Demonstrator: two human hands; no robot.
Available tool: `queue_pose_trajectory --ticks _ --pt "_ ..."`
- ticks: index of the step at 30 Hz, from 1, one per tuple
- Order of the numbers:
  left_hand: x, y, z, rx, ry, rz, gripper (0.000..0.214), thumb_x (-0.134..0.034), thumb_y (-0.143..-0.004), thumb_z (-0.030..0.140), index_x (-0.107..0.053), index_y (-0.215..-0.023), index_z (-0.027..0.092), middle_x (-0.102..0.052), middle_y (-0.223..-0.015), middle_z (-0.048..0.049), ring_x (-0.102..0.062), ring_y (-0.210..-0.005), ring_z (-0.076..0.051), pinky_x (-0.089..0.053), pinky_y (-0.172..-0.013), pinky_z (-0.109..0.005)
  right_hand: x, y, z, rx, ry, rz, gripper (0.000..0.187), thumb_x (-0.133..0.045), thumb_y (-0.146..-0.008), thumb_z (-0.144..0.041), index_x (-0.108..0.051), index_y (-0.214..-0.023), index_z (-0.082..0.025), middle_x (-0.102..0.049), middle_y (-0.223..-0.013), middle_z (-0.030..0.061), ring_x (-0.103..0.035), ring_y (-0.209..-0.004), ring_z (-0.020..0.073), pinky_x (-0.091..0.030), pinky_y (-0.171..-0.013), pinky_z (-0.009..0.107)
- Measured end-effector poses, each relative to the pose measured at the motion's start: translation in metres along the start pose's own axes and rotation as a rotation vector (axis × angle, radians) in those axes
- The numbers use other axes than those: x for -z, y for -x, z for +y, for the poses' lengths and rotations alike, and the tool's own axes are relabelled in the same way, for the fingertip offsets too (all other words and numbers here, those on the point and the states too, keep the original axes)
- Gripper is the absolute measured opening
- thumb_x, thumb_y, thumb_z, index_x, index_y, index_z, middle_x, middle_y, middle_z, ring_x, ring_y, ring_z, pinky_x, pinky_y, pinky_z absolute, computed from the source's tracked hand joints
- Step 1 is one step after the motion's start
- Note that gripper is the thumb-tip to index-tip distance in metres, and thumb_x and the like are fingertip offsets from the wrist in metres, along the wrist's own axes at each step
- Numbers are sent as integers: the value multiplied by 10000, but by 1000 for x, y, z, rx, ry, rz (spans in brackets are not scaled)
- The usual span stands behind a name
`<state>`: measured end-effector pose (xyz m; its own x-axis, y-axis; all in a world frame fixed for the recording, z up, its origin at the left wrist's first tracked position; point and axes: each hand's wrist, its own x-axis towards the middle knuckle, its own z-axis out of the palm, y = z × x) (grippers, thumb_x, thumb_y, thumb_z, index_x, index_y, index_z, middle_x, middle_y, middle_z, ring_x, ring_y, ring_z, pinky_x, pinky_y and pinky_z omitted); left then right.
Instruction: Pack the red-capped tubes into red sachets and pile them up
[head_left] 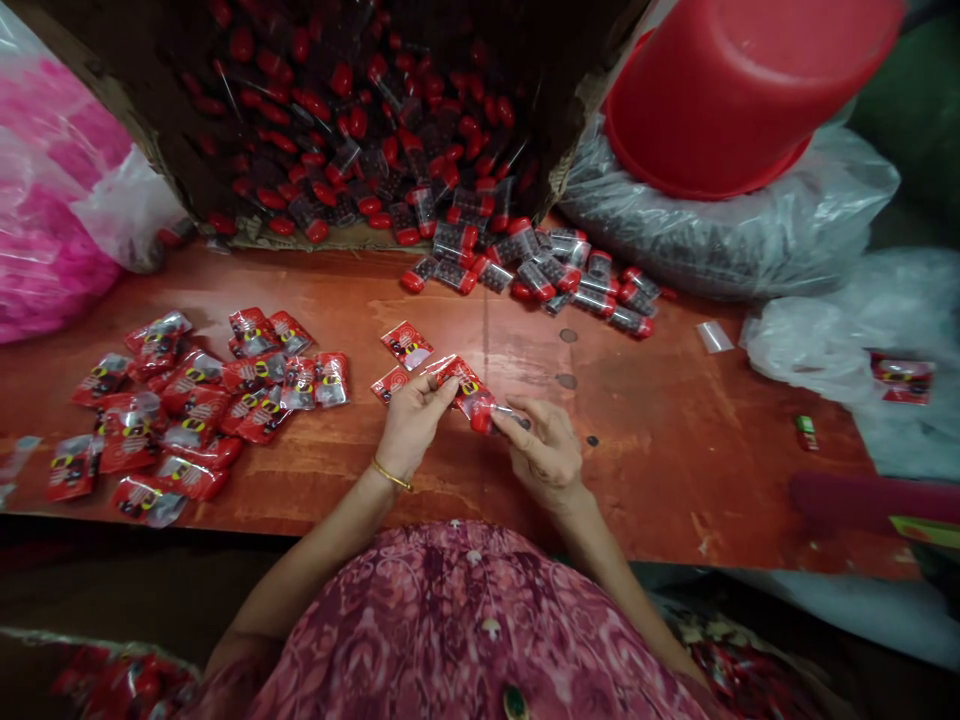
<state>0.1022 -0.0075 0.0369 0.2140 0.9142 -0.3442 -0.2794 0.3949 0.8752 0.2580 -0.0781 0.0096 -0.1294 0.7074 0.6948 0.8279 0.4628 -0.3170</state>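
Note:
My left hand (pixel 414 425), with a gold bangle at the wrist, pinches a red printed packet (pixel 459 378) over the middle of the table. At the packet's near right end, my right hand (pixel 546 448) grips a small clear container with a red cap (pixel 482 416). The red cap is against the packet's end; whether it is inside I cannot tell. Two flat red packets (pixel 407 343) lie just beyond my left hand. A loose pile of filled red packets (pixel 187 400) spreads over the table's left side.
A cardboard box (pixel 559 185) of red-capped clear containers lies open at the back, with several spilled onto the red-brown table (pixel 675 450). Plastic bags (pixel 780 230) and an upturned red bucket (pixel 750 90) stand back right. A bag of pink items (pixel 52 200) is at left.

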Motion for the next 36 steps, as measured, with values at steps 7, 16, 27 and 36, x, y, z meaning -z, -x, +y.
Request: queue_pose_trajectory --ticks 7,16,27,36 --pt "-12 5 -2 33 162 -25 320 -770 -581 392 -647 -750 150 -678 -716 -7 -593 -646 -104 -477 -678 -235 -11 -4 -10 -44 34 59 515 -481 -808 -19 -521 -1226 -318 -603 -1061 65 -587 -953 173 -497 -766 319" --pt "-23 8 0 191 368 87 407 -836 -463 266 -601 -770 140 -679 -722 16 -612 -640 -91 -467 -663 -218 -26 -13 -13 -83 197 60 426 -461 -831 -26 -549 -1163 -279 -565 -1157 103 -578 -968 183 -474 -782 331" --pt "-13 2 -3 178 474 148 394 -802 -483 144 -589 -814 141 -672 -752 23 -613 -691 -84 -452 -683 -203 -23 -18 -22 -723 -525 -92 308 -505 -851 -321 -529 -1126 -183 -622 -842 49 -595 -644 130 -496 -562 261" --pt "-15 4 -12 135 425 102 341 -797 -530 263 -594 -760 117 -648 -691 9 -580 -616 -70 -440 -608 -187 -23 -22 -33 -1118 -923 -34 268 -606 -773 -439 -536 -769 -181 -498 -504 -82 -430 -352 44 -349 -344 161"
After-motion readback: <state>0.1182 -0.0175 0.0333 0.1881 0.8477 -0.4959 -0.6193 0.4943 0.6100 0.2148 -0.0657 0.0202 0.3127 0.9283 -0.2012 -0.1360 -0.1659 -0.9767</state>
